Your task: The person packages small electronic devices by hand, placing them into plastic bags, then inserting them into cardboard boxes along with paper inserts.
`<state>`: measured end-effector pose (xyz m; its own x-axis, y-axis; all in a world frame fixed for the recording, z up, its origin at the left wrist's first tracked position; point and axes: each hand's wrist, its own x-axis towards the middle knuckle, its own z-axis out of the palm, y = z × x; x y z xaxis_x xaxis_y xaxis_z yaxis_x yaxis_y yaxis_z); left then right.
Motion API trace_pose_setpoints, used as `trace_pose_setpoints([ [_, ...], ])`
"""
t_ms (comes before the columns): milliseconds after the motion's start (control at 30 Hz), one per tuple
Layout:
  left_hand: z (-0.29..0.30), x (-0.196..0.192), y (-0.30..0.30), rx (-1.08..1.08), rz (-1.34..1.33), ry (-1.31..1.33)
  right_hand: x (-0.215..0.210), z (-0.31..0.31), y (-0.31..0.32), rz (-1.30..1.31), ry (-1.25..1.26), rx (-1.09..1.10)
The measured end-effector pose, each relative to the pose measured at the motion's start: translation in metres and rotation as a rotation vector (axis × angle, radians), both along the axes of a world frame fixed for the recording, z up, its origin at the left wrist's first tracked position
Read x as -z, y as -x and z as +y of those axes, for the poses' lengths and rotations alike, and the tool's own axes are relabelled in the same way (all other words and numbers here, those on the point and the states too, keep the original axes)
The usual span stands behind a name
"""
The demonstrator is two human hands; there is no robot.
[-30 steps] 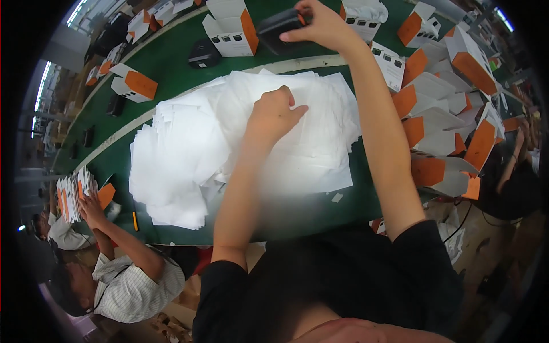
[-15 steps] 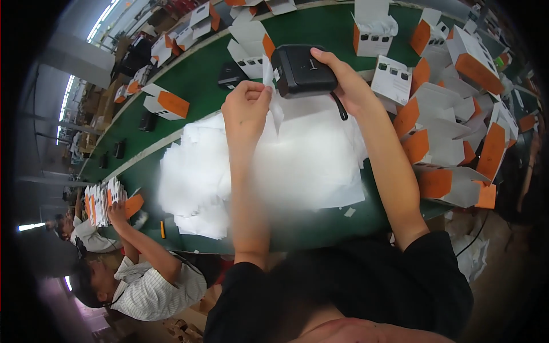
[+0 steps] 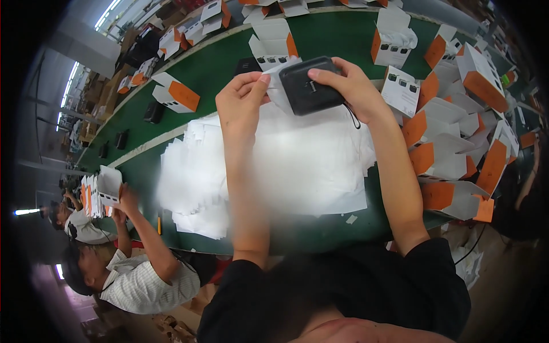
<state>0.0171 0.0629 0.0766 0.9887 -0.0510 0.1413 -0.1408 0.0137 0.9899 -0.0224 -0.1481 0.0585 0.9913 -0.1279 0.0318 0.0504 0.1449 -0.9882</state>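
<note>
My right hand (image 3: 357,88) grips a black, rounded, boxy device (image 3: 311,94) with a short wrist strap (image 3: 353,117) hanging from its corner. The thumb lies over the device's face and the fingers go behind it. Between the thumb and fingers of my left hand (image 3: 240,103) is the edge of a thin white sheet (image 3: 279,88), which lies against the left side and back of the device. Below both hands a pile of white sheets (image 3: 309,166) covers the table. Just beyond them stands an open white and orange box (image 3: 270,43), a second black device (image 3: 247,66) beside it.
Many open white and orange boxes (image 3: 437,151) crowd the right side. One filled box (image 3: 392,46) stands at the far right. Several black devices (image 3: 153,112) line the green table (image 3: 220,54) at left. A co-worker (image 3: 148,280) handles flat boxes (image 3: 91,194) at lower left.
The device has tilted and come slightly nearer and to the right, its broad face now more toward me. The sheet has spread along its side. The co-worker has raised a box.
</note>
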Motion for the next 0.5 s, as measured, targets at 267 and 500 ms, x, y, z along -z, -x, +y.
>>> trace_pose_setpoints([
  [267,-0.015,0.014,0.012,0.297,-0.036,-0.184,0.012,0.012,-0.008,0.099,-0.115,0.181],
  [500,-0.025,0.024,0.013,0.126,-0.153,-0.507,0.037,0.013,-0.018,0.091,-0.699,0.097],
])
